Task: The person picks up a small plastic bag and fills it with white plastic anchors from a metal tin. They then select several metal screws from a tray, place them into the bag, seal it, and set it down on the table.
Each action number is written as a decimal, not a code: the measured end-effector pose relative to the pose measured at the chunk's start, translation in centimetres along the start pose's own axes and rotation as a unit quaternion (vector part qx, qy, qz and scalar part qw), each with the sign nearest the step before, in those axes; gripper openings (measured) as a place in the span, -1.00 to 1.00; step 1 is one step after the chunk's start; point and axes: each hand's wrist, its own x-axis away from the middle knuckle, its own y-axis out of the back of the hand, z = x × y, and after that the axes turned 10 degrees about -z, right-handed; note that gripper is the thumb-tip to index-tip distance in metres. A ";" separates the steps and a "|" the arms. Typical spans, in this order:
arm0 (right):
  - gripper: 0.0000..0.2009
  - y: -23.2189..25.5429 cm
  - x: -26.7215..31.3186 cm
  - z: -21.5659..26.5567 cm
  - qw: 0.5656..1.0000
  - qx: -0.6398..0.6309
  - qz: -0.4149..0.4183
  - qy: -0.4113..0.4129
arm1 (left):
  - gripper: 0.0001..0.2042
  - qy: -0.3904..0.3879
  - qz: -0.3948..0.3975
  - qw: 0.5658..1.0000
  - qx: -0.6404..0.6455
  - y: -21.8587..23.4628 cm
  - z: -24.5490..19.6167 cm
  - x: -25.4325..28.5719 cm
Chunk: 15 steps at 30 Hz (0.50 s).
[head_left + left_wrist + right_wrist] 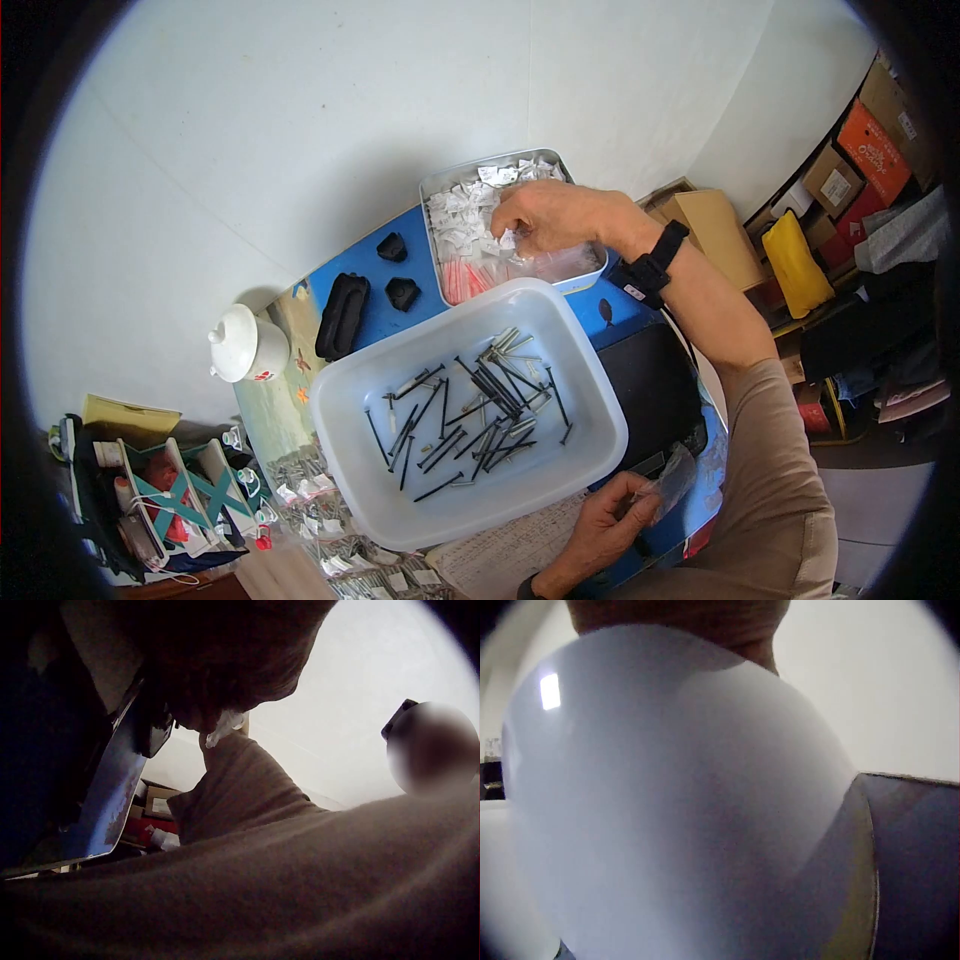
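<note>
Right hand (545, 215): held over a shallow metal tray (588, 281), fingers bent down among small white-labelled packets (458, 215); whether one is pinched cannot be told. Black wristband (650, 270), worn on the same arm. Left hand (600, 530): placed at the near right corner of the bin, a clear plastic bag (675, 480) gripped between thumb and fingers. Red-edged clear bags (465, 282): kept in the near part of the tray, beside the packets. White plastic bin (340, 440): set just in front of the tray on a blue tabletop (412, 228); long black screws (438, 487) and pale metal pieces (510, 340) are contained loosely inside. Black elongated case (343, 315) and two small black pieces (392, 247): laid left of the tray. White lidded pot (240, 345): stood farther left. Bagged hardware (310, 500): heaped by the bin's near left side. Handwritten sheet (500, 560): partly covered by the bin. Flat black item (650, 390): placed right of the bin.
</note>
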 end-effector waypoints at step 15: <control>-0.91 1.3 1.2 0.0 0.996 -0.087 -0.007 -0.012 | -0.89 -0.001 0.007 1.000 0.010 0.0 0.0 -0.1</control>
